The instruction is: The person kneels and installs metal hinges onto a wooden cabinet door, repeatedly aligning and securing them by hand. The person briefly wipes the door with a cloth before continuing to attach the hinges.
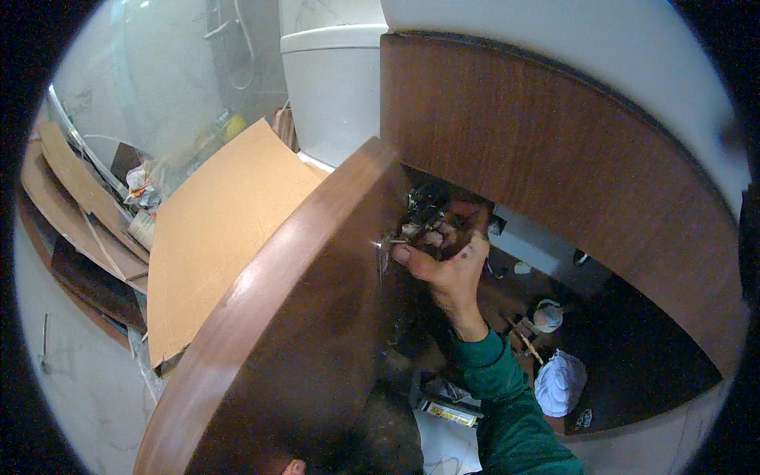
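My right hand [455, 269], in a green sleeve, reaches into a dark brown cabinet from below. Its thumb presses by a small metal hinge [386, 247] at the inner edge of the open door [301, 324]. The other fingers curl in the shadow beneath the cabinet's front panel [546, 119], so their tips are hard to make out. At the lower edge, only a small patch of my left hand [294, 467] shows against the door, its fingers mostly hidden.
Left of the door leans a tan board [229, 229], with several wooden strips [79, 206] beyond. A white toilet [332, 87] stands behind. On the cabinet floor lie a white cloth bundle [560, 384] and a roll of tape [547, 315]. A labelled tube [451, 413] lies below my forearm.
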### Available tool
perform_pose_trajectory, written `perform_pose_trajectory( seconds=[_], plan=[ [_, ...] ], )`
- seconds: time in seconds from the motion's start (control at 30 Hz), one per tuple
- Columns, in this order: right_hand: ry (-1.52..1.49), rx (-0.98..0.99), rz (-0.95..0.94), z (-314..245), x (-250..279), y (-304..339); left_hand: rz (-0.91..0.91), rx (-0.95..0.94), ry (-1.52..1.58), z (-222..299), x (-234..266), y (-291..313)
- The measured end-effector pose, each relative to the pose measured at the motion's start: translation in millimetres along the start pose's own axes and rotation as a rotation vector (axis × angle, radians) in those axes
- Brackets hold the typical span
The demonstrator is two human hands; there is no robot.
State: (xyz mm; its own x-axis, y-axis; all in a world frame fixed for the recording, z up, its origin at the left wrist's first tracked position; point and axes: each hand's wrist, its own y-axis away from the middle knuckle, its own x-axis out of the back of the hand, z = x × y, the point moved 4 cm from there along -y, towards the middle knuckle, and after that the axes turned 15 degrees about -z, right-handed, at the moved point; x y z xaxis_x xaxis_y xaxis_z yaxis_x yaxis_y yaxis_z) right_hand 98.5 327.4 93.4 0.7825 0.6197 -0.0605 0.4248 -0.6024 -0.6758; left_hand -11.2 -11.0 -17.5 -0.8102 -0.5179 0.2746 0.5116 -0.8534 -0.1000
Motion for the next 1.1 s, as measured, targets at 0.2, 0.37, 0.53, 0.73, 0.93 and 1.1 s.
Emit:
perform_pose_trajectory(
  seconds=[0.2,0.37,0.53,0.73,0.93,1.1],
  plan=[
    [-0.054,-0.071,-0.041,-7.4,-5.0,0.1,0.016,0.000,-0.002,-3.2,0.0,-0.9],
    [-0.075,-0.079,-0.063,-15.0,-8.3,-1.9,0.026,-0.003,-0.004,-3.4,0.3,-2.0],
    [-0.100,-0.070,-0.086,-14.9,-7.5,-0.9,0.046,-0.008,-0.021,-2.3,-1.4,-3.7],
    [-0.005,-0.031,-0.150,-14.1,-0.7,-3.9,0.080,-0.033,-0.045,0.0,-6.2,-3.0],
    [-0.099,0.075,-0.094,-14.1,-9.4,-6.1,0.097,-0.068,-0.057,3.3,-9.8,0.6],
    [0.042,0.080,-0.082,-8.4,-4.4,-7.1,0.115,-0.076,-0.052,0.0,-7.9,4.1]
  ],
)
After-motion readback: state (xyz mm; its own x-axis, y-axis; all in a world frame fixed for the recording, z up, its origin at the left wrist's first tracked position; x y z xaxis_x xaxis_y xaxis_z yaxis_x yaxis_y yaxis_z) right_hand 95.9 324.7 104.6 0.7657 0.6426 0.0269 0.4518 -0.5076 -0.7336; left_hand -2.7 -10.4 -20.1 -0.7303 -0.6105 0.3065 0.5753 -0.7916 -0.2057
